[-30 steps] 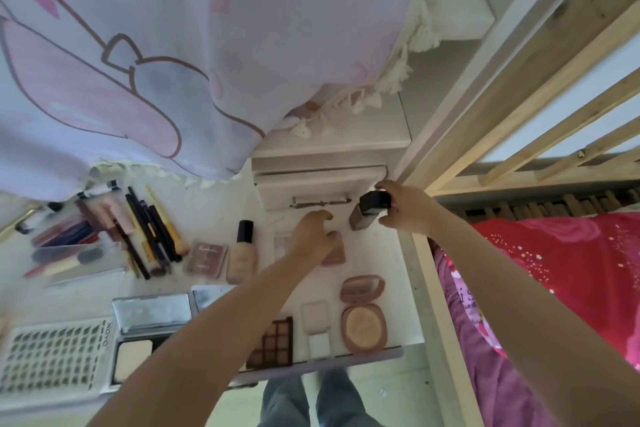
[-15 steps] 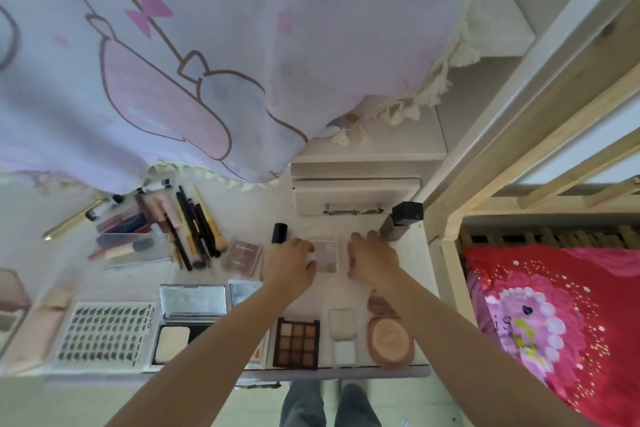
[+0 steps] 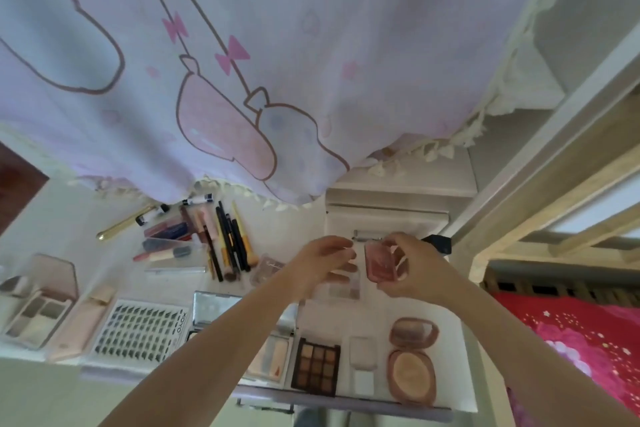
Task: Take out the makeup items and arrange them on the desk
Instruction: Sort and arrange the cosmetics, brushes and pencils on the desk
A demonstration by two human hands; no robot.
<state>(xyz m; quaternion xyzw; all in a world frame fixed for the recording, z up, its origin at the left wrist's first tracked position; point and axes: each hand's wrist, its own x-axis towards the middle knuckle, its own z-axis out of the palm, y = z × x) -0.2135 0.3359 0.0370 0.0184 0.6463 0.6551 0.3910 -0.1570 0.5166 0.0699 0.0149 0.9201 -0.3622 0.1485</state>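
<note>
Now right hand (image 3: 412, 270) holds a pink compact (image 3: 385, 262) above the table (image 3: 446, 340), fingers curled round its edges. Left hand (image 3: 320, 262) at its 9 o'clock, fingers loosely bent over a clear case (image 3: 341, 289), grip unclear. Compact looks light, stiff, slick, hinged; best pinched by opposite edges. Palette (image 3: 316, 370) at 6 o'clock.

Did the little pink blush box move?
Yes. The pink blush box lay flat on the desk above the round powder compact; now the right hand holds it lifted, nearer the drawer box.
</note>
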